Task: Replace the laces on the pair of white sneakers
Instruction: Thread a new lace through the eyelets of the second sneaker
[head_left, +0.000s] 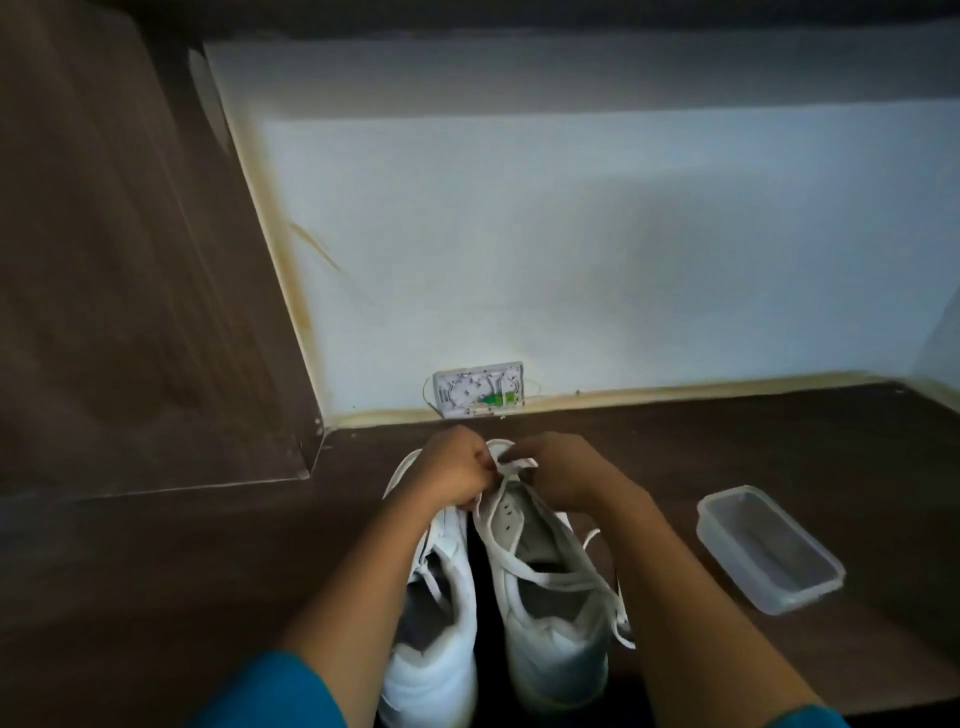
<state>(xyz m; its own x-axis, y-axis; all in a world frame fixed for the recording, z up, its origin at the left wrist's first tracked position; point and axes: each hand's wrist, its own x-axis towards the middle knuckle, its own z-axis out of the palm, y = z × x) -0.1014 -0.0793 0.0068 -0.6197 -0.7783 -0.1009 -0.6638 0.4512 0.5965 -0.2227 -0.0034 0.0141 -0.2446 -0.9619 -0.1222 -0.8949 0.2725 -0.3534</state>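
The left hand (452, 470) and right hand (558, 473) each pinch the white lace (519, 461) at the toe end of the half-laced sneaker (545, 597), close together, probably to work it through the lowest eyelets. Its mate (441, 613) stands just left of that sneaker on the surface (208, 571). A clear tub (769, 551) sits to its right.

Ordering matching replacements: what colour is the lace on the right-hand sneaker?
White; the lace shows best in the head view.
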